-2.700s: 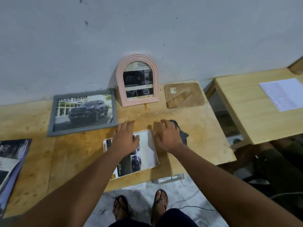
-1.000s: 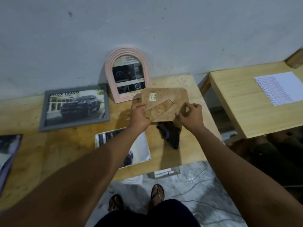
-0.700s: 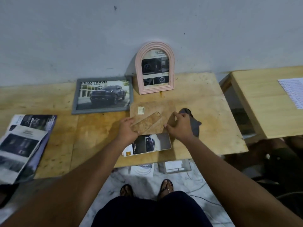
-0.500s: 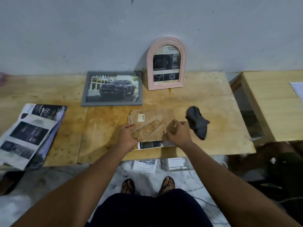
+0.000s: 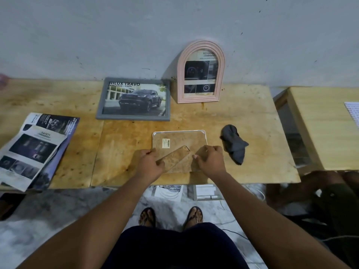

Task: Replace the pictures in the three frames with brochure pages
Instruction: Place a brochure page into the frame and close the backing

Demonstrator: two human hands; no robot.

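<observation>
Left hand (image 5: pixel 150 164), right hand (image 5: pixel 210 160), on backing board (image 5: pixel 178 141)

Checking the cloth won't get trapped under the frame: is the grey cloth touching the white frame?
Apart. The head view shows a strip of bare table between the grey cloth and the right edge of the white frame.

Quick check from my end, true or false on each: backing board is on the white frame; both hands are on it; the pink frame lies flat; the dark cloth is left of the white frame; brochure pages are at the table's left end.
1. The backing board lies on the white frame: true.
2. The left hand and right hand both rest on it: true.
3. The pink frame lies flat: false, it stands against the wall.
4. The dark cloth is left of the white frame: false, right.
5. The brochure pages lie at the left end: true.
</observation>
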